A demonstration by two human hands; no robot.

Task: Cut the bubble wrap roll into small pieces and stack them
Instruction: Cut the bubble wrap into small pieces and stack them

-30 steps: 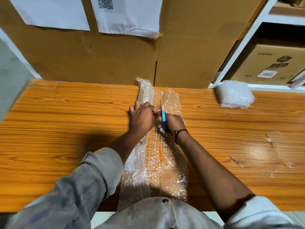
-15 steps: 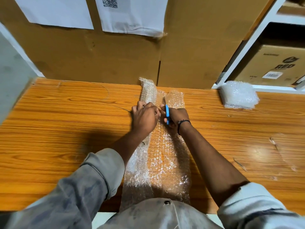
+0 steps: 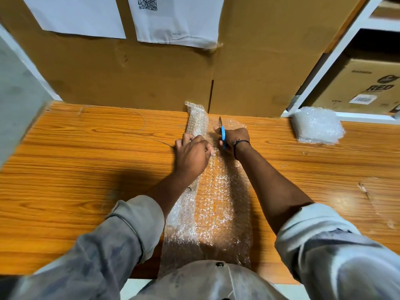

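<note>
Since half a second ago the right hand (image 3: pixel 234 137) has gone further up the wrap (image 3: pixel 216 202) with the scissors (image 3: pixel 223 135), so it now sits ahead of the left hand (image 3: pixel 192 154), which has stayed about where it was. There is one long sheet of wrap, one pair of scissors, one stack (image 3: pixel 317 125) of cut pieces, and two papers (image 3: pixel 82 16) on the cardboard (image 3: pixel 129 68) behind. The wrap lies flat on the counter (image 3: pixel 86 161), its long axis running from the near edge at the person's body straight away to the cardboard, with its left edge curled into a loose tube. The scissors lie along that axis, tips pointing away from the person, near the far end. The left fingers (image 3: pixel 187 140) are curled on the rolled left edge, holding it down; the right ones are clenched around the blue handle. The stack rests well apart, at the far right of the counter.
</note>
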